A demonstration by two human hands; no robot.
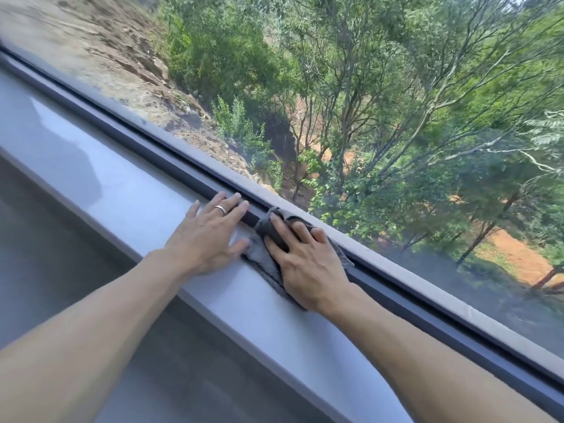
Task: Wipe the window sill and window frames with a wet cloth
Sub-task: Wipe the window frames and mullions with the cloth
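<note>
A glossy white window sill (122, 184) runs diagonally from upper left to lower right. Along its far edge lies the dark grey window frame (427, 303), with a lighter grey strip against the glass. A crumpled grey cloth (265, 261) lies on the sill and laps up onto the frame. My right hand (305, 261) presses flat on the cloth, fingers reaching the frame. My left hand (210, 236), wearing a ring, rests flat on the sill just left of the cloth, fingertips at the frame.
The window pane (396, 117) fills the upper right, with trees and a bare earth slope outside. Below the sill's near edge is a grey wall or floor (45, 254), dim and blurred.
</note>
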